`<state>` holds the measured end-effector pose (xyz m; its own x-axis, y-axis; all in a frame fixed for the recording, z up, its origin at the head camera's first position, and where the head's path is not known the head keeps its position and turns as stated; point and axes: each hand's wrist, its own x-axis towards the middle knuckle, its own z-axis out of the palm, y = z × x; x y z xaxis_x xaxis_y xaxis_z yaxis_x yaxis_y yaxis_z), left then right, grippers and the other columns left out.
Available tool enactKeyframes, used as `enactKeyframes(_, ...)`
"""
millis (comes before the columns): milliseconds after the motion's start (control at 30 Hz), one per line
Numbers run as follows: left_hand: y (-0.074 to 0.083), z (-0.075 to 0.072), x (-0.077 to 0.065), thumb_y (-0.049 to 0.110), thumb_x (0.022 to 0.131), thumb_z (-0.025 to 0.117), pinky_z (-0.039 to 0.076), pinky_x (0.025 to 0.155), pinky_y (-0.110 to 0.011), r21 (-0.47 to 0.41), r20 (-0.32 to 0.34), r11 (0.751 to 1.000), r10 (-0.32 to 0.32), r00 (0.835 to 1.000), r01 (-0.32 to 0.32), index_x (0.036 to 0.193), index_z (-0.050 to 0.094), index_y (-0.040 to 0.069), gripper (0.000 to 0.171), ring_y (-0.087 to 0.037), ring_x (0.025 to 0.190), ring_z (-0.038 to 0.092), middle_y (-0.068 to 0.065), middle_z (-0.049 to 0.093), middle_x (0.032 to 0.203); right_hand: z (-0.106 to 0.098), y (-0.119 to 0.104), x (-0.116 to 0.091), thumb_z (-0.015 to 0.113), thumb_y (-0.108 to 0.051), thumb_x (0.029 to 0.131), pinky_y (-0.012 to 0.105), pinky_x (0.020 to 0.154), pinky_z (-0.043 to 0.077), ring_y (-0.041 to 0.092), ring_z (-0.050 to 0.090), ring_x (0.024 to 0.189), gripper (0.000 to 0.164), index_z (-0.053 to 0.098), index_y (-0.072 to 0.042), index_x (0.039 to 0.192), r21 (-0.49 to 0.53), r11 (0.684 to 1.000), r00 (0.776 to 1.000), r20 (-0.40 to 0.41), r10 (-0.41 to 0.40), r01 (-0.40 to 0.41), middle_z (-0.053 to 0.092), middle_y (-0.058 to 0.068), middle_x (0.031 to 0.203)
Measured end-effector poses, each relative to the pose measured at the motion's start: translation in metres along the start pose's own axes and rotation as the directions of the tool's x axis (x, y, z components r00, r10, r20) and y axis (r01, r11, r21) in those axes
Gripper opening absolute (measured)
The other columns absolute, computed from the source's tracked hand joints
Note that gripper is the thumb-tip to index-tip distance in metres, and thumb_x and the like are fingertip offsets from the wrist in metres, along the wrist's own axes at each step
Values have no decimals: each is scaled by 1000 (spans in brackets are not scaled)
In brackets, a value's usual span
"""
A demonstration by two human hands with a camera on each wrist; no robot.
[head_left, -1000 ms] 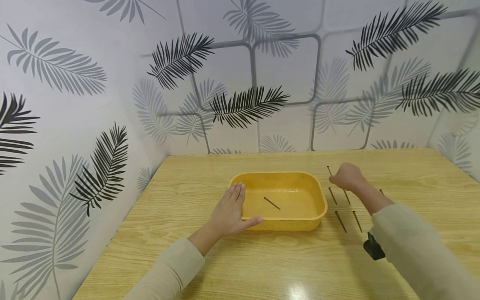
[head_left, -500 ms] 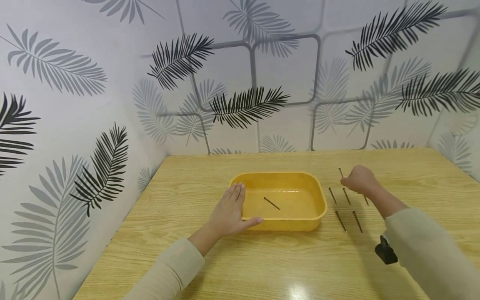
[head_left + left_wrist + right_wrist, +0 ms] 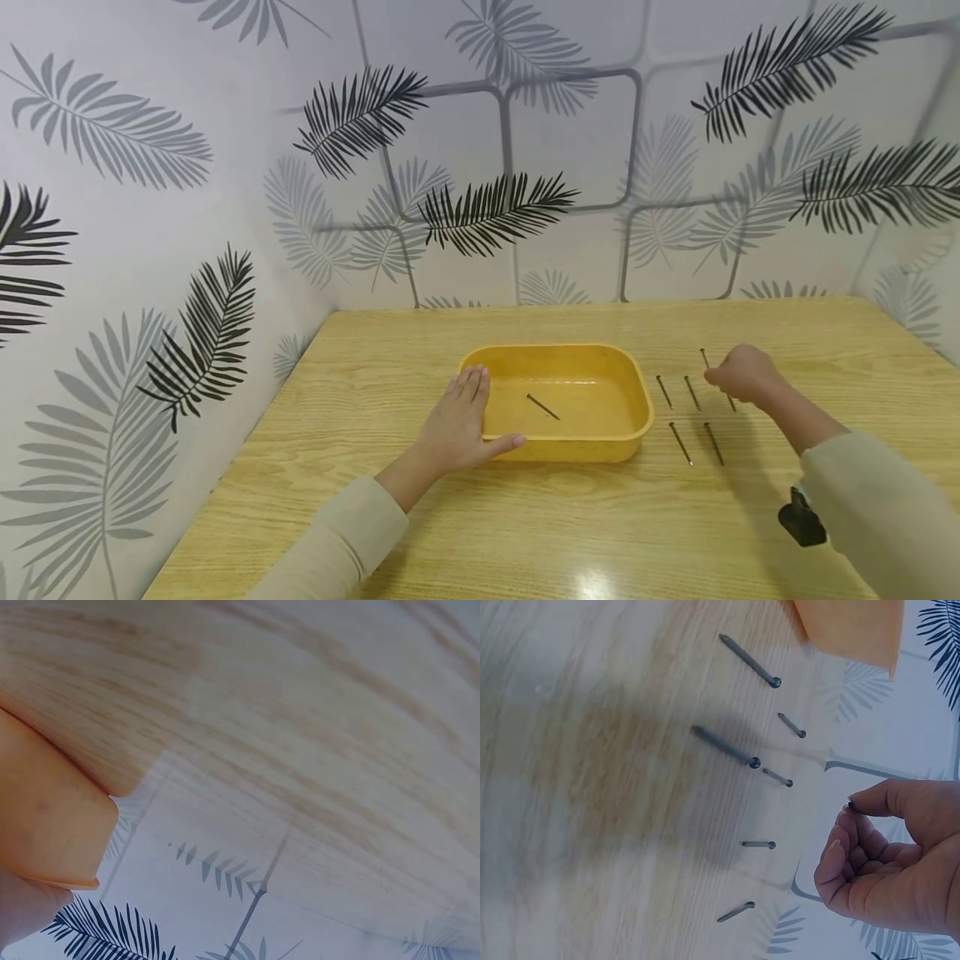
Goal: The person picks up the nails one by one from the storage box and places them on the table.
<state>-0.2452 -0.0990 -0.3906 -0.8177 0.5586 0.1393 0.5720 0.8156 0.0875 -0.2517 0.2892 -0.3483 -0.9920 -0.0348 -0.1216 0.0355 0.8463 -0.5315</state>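
Note:
My left hand point(image 3: 453, 425) rests on the left end of a yellow plastic tray point(image 3: 570, 450), its fingers straight over the rim and its thumb along the front edge. One nail point(image 3: 543, 407) lies in the tray. To the right of the tray, my right hand point(image 3: 742, 372) pinches a dark nail point(image 3: 703, 358) between thumb and fingertips, its head end pointing up. Several nails lie on the table beneath and beside that hand, among them a longer nail point(image 3: 680, 443) and a shorter nail point(image 3: 663, 392). In the right wrist view only a small dark bit of the pinched nail shows.
The wood-grain table point(image 3: 570, 533) reaches back to a wall point(image 3: 570, 250) with leaf patterns. A second wall stands along the left side. A black device point(image 3: 802, 517) sits at my right wrist.
My right hand has moved to the right and slightly nearer, with the nail still pinched. The left hand and the tray have stayed in place.

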Motion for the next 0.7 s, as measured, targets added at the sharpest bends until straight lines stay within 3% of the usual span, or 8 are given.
enactKeyframes(267,0,0,0,88,69,-3,15,117,-43,2,3,1000,-5,1000,5,145,16,-8,124,-35,143,13,-23,16,153,1,7,-6,48,-14,88,25,48,40,9,45,44,44,40,-18,44,-20,1000,1000,11,5,-5,38,-10,41)
enactKeyframes(500,-1,0,1,87,70,-2,15,117,-44,2,4,1000,-5,1000,5,144,16,-9,123,-35,143,14,-23,17,153,4,13,-12,47,-14,88,26,48,42,9,46,47,39,54,-8,50,-8,1000,1000,17,6,-6,50,-3,47)
enactKeyframes(600,-1,1,1,87,69,-3,15,117,-44,-2,3,1000,-4,1000,4,144,16,-9,124,-35,143,14,-23,17,152,5,16,-14,47,-14,87,26,48,40,8,42,45,38,59,-3,53,1,1000,1000,17,-4,4,49,-3,46)
enactKeyframes(700,0,1,1,88,68,-3,15,117,-44,-3,0,1000,-2,1000,2,144,17,-10,125,-35,143,15,-24,18,152,6,18,-17,48,-14,87,26,47,39,8,40,44,39,55,-6,49,-2,1000,1000,19,-16,16,45,-6,44)
